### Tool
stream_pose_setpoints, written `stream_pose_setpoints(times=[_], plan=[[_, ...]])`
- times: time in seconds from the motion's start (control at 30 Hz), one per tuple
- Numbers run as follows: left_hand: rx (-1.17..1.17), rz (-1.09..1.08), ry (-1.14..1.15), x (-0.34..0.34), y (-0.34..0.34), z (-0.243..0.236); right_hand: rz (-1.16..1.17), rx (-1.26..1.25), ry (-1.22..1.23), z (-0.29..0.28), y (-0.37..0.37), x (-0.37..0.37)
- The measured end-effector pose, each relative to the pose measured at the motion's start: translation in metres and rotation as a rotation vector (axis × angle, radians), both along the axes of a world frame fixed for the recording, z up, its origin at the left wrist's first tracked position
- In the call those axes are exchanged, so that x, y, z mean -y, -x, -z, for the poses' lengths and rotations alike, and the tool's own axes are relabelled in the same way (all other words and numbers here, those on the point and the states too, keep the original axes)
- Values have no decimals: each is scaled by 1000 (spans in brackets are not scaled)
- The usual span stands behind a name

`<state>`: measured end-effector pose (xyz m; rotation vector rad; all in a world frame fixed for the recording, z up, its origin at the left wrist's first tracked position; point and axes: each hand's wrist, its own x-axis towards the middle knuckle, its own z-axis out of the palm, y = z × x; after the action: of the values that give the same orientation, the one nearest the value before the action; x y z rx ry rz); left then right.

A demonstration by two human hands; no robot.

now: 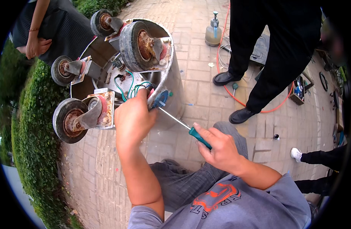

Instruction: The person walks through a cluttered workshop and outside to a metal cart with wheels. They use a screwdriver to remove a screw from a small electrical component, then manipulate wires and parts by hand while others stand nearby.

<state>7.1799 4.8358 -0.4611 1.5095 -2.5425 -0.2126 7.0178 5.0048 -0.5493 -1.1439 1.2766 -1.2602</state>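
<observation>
A round metal drum point(176, 84) lies tipped with its open underside toward me, rusty caster wheels point(135, 45) mounted round its rim. My left hand point(134, 116) reaches over the rim, fingers curled beside green wires point(130, 86) inside; its fingertips are partly hidden. Next to that hand, a blue round piece point(160, 100) sits on the drum's outer wall. My right hand point(219, 148) grips a screwdriver point(200, 137) by its green handle. The shaft points up and left, its tip at or close to the blue piece; contact is hard to tell.
A person in black trousers point(274, 45) stands at the right. Behind the drum, another person's hand point(38, 46) shows at upper left. A pump sprayer point(213, 32), an orange hose point(274, 110) and a toolbox point(299, 91) lie about on the brick paving. A hedge point(38, 133) runs along the left.
</observation>
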Motion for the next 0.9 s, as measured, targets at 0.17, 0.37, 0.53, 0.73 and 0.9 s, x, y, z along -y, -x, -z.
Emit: stream_pose_setpoints(times=[0.17,0.37,0.53,0.73,0.9], plan=[[-21,4,19,1,-1,2,-47,548,-311,-13,-3,-5],[-15,-1,1,2,-1,2,-44,-249,32,-1,5,0],[-11,-1,14,1,0,1,42,26,-51,-3,-5,-7],[-10,-36,-20,1,0,0,75,-784,249,-6,2,-4],[-43,-47,-36,0,4,-3,134,-282,287,9,-3,-2]])
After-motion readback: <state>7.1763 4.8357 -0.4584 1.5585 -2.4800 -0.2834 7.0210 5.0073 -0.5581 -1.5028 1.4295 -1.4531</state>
